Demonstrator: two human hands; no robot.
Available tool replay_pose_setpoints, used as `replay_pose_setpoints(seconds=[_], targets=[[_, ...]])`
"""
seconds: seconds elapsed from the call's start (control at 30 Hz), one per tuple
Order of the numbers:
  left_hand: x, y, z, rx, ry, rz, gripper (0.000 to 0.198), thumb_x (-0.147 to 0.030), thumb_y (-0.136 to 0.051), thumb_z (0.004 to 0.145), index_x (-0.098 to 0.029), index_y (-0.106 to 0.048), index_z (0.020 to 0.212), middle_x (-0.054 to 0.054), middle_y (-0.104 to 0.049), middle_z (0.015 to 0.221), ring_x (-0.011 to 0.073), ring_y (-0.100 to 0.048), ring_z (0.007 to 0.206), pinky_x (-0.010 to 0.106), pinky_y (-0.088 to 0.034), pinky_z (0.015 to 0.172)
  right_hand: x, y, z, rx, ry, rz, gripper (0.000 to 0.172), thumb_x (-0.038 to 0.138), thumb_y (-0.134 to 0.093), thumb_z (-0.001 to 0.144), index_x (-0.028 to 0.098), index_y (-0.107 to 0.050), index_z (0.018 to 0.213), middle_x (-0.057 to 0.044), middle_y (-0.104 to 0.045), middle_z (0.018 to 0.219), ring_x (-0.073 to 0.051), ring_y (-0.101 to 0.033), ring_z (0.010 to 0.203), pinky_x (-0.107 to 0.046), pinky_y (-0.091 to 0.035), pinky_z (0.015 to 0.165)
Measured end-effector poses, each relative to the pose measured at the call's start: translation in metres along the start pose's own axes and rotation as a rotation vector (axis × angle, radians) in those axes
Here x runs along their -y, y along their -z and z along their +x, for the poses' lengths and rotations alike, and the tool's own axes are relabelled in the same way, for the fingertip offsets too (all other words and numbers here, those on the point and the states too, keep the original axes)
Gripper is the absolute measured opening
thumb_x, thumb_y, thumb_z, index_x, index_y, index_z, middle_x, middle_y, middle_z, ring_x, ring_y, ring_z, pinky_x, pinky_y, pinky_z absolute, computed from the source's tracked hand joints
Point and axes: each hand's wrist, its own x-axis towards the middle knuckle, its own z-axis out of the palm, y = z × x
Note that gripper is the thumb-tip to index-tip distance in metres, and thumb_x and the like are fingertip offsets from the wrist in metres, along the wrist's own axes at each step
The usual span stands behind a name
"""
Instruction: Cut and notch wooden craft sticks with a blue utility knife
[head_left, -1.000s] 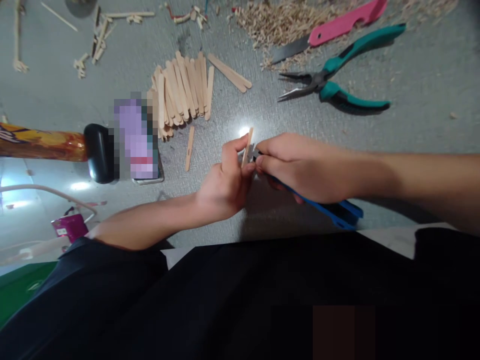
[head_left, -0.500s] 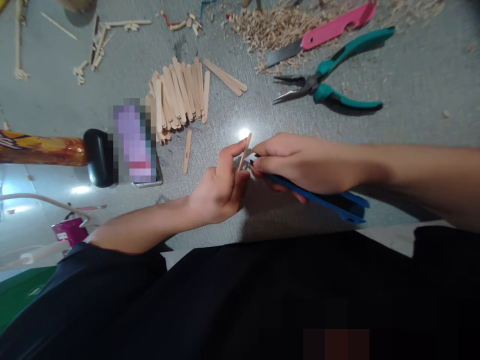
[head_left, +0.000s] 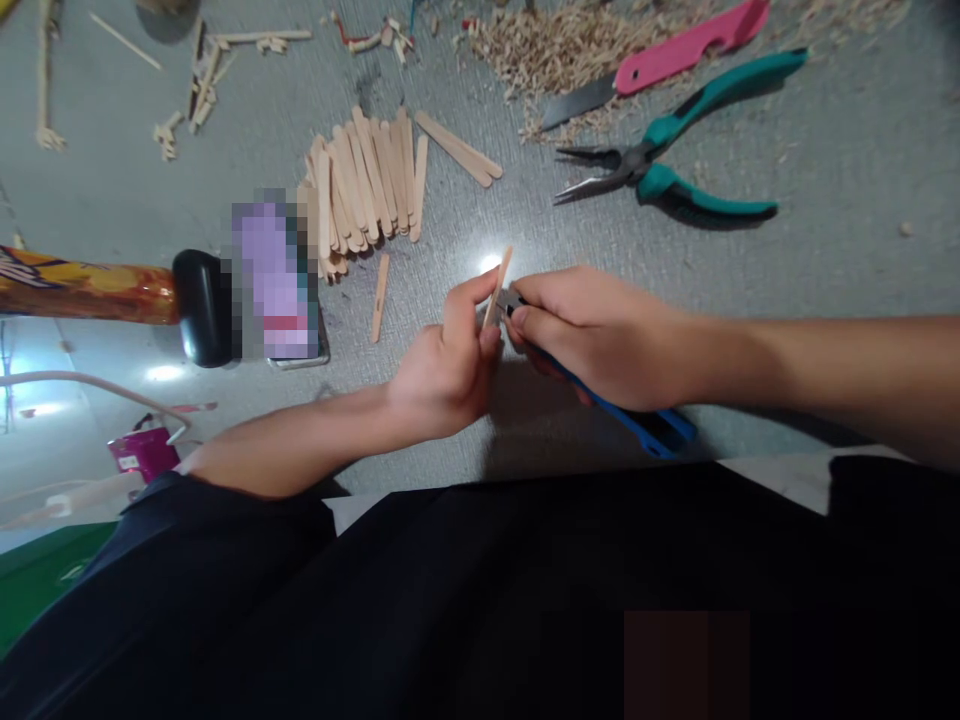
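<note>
Between the fingertips of my left hand [head_left: 442,375] a wooden craft stick [head_left: 501,282] is pinched, held tilted above the table. My right hand [head_left: 581,325] is closed around a utility knife [head_left: 660,430] with a blue handle. The knife's short metal tip points left and is right by the stick; whether it bites into the wood I cannot make out. Left of my hands a single short stick [head_left: 381,298] with a dark mark lies on the table. Beyond it is a pile of craft sticks [head_left: 364,180], with a couple of loose sticks [head_left: 459,150] beside it.
Long-nose pliers [head_left: 637,165] with teal handles lie spread at the upper right, near a pink-handled saw [head_left: 686,50] on wood shavings [head_left: 555,45]. At left are a phone [head_left: 277,280], a black-capped bottle [head_left: 202,308], a purple box [head_left: 144,455] and small stick pieces [head_left: 202,95].
The knife has turned in my right hand, its handle end swinging left and its tip now darker. The stick has risen slightly in my left fingers. The view has shifted a little.
</note>
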Motion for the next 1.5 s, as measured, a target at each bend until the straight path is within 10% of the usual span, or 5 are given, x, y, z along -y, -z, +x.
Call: replay_pose_setpoints(seconds=[0.27,0.57,0.8,1.1,1.5], targets=[[-0.001,-0.001,-0.011,0.007,0.046,-0.067,0.072,-0.051,-0.070,0.120,-0.032,-0.041,0.183,-0.001,-0.077,0.087,0.0209,-0.074,0.065,0.032,-0.058,0.061,0.002,0.002,0.002,0.159,0.010,0.314,0.038,0.022,-0.061,0.120,0.025,-0.060,0.082,0.005,-0.064,0.062,-0.011,-0.057,0.038,-0.027,-0.040,0.037],[-0.006,-0.018,-0.005,-0.017,-0.102,-0.570,0.045,-0.049,-0.061,0.126,-0.036,-0.048,0.167,-0.007,-0.063,0.080,0.0091,-0.059,0.045,0.019,-0.038,0.039,-0.013,0.001,0.010,0.357,0.159,0.630,0.032,0.027,-0.061,0.120,0.023,-0.066,0.088,0.006,-0.065,0.064,-0.012,-0.056,0.039,-0.022,-0.048,0.036],[-0.018,-0.018,0.004,0.022,0.003,-0.751,0.037,-0.048,-0.063,0.127,-0.030,-0.049,0.156,-0.002,-0.082,0.103,0.0060,-0.061,0.047,0.020,-0.043,0.043,-0.030,-0.004,0.017,0.502,0.220,0.775,0.032,0.032,-0.055,0.124,0.021,-0.066,0.096,0.006,-0.068,0.067,-0.011,-0.056,0.036,-0.022,-0.048,0.036],[-0.011,-0.019,0.000,-0.016,0.025,-0.698,0.042,-0.050,-0.065,0.126,-0.030,-0.050,0.160,-0.009,-0.071,0.076,0.0099,-0.065,0.048,0.019,-0.036,0.044,-0.024,-0.009,0.005,0.152,0.218,0.537,0.029,0.030,-0.062,0.124,0.025,-0.065,0.095,0.005,-0.065,0.072,-0.011,-0.058,0.048,-0.021,-0.051,0.040],[-0.013,-0.015,-0.002,-0.013,0.056,-0.492,0.044,-0.039,-0.052,0.126,-0.032,-0.050,0.169,-0.004,-0.071,0.108,0.0088,-0.076,0.063,0.017,-0.048,0.057,-0.014,-0.012,0.003,0.021,0.151,0.336,0.028,0.018,-0.056,0.120,0.026,-0.061,0.094,0.005,-0.064,0.070,-0.012,-0.058,0.047,-0.026,-0.043,0.042]])
